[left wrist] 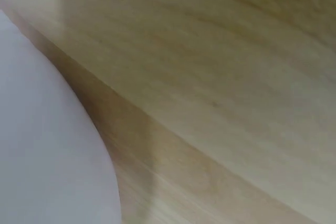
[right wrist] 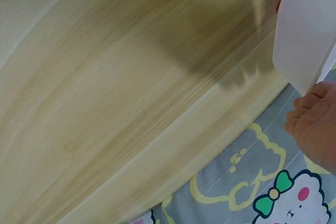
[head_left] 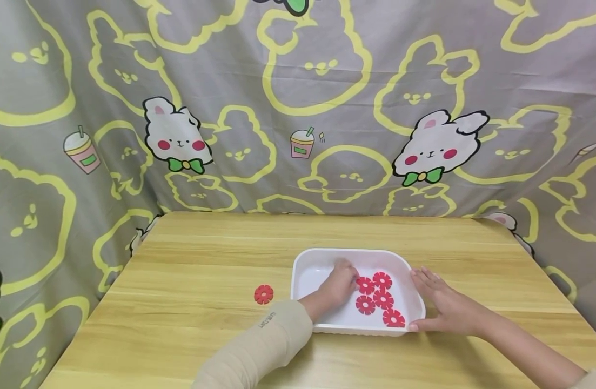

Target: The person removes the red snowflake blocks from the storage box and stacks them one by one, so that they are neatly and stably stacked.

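Inside a white plastic tray [head_left: 322,327], my left hand [head_left: 340,285] reaches down with bent fingers. Its fingertips are right at the edge of a red notched plastic disc [head_left: 365,285], a snowflake-type building piece; I cannot tell whether they pinch it. Several more such red discs [head_left: 366,304] lie flat around it in the tray's right half. My right hand [head_left: 448,308] spreads over the tray's right end, thumb at the near corner and long fingers against the outer wall. In the right wrist view the right hand [right wrist: 317,124] touches the white tray wall [right wrist: 302,35].
One red notched disc [head_left: 263,294] lies on the wooden table [head_left: 191,259], left of the tray. A printed grey curtain [head_left: 239,81] hangs along the table's back and sides. In the left wrist view, a white curved surface [left wrist: 47,140] stands beside the wood.
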Action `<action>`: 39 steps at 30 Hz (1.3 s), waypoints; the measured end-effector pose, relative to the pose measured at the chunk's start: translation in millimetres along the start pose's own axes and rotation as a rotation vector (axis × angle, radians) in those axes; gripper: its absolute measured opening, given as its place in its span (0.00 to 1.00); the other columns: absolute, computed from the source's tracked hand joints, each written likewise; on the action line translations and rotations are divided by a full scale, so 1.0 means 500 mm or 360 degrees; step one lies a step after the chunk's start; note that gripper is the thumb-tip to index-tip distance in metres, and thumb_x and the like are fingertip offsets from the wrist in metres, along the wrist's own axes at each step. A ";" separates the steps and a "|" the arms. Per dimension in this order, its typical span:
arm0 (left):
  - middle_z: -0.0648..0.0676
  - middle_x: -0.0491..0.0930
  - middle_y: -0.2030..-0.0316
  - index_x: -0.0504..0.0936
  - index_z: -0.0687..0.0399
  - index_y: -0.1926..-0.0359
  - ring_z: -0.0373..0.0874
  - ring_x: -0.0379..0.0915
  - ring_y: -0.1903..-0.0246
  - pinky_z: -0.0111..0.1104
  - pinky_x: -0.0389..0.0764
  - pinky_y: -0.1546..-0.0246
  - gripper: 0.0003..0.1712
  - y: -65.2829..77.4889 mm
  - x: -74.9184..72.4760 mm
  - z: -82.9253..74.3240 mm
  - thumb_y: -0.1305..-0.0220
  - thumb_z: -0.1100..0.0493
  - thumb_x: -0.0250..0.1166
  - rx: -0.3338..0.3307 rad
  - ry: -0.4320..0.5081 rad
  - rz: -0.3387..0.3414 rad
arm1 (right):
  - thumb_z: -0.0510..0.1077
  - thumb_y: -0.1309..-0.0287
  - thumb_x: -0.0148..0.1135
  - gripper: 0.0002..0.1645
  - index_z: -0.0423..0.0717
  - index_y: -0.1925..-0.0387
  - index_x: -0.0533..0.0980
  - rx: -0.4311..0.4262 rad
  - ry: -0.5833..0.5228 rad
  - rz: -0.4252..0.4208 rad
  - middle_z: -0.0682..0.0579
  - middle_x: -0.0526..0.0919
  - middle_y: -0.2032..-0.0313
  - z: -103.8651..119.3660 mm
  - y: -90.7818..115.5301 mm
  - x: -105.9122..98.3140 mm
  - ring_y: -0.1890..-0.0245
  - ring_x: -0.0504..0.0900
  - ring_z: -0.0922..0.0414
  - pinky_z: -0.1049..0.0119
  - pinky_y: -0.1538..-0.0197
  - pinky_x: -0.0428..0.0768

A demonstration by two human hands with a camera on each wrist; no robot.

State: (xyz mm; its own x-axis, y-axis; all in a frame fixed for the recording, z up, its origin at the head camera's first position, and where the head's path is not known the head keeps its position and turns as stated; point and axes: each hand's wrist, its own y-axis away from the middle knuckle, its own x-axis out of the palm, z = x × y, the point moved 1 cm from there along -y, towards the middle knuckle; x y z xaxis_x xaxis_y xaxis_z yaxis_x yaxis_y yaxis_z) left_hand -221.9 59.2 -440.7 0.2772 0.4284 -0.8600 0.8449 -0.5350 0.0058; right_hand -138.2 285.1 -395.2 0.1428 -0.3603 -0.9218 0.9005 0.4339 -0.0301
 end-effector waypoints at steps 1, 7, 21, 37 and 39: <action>0.52 0.74 0.61 0.82 0.61 0.58 0.43 0.69 0.55 0.25 0.75 0.50 0.10 0.001 -0.004 0.000 0.41 0.63 0.62 0.0004 -0.0003 0.0010 | 0.67 0.63 0.68 0.65 0.29 0.35 0.55 0.0001 0.0000 -0.0002 0.30 0.57 0.34 0.000 0.001 0.000 0.35 0.53 0.30 0.49 0.31 0.48; 0.55 0.78 0.60 0.81 0.63 0.57 0.45 0.71 0.56 0.28 0.75 0.50 0.11 0.011 -0.028 0.008 0.41 0.63 0.62 0.0087 -0.0047 0.0025 | 0.67 0.62 0.68 0.64 0.28 0.35 0.55 -0.0026 0.0013 -0.0023 0.29 0.58 0.35 0.002 0.002 0.002 0.36 0.54 0.29 0.74 0.33 0.33; 0.55 0.80 0.63 0.82 0.64 0.58 0.43 0.74 0.58 0.24 0.76 0.52 0.10 0.033 -0.072 0.024 0.42 0.66 0.62 0.0238 -0.0144 -0.0016 | 0.67 0.62 0.68 0.64 0.27 0.35 0.55 -0.0061 0.0056 -0.0049 0.28 0.58 0.36 0.001 0.005 0.003 0.37 0.55 0.28 0.91 0.47 0.28; 0.55 0.81 0.62 0.82 0.63 0.59 0.45 0.75 0.57 0.28 0.77 0.51 0.10 0.093 -0.117 0.042 0.42 0.64 0.63 0.0363 -0.0064 -0.0123 | 0.66 0.61 0.68 0.63 0.25 0.36 0.56 -0.0081 0.0053 -0.0060 0.27 0.59 0.36 -0.001 0.004 0.003 0.38 0.56 0.27 0.92 0.47 0.27; 0.56 0.81 0.62 0.82 0.63 0.59 0.45 0.75 0.57 0.29 0.77 0.50 0.11 0.099 -0.123 0.047 0.41 0.63 0.63 0.0371 -0.0051 -0.0145 | 0.65 0.61 0.68 0.63 0.25 0.37 0.56 -0.0081 0.0050 -0.0061 0.27 0.59 0.36 0.000 0.003 0.003 0.39 0.56 0.27 0.92 0.47 0.27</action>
State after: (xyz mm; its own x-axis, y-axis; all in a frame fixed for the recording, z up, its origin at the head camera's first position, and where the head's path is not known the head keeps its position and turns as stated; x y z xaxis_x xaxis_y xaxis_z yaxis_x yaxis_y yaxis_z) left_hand -208.1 -10.7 -399.3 0.1870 0.4613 -0.8673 0.7363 -0.6503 -0.1871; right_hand -136.5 285.5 -396.7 0.0946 -0.3518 -0.9313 0.8828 0.4621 -0.0848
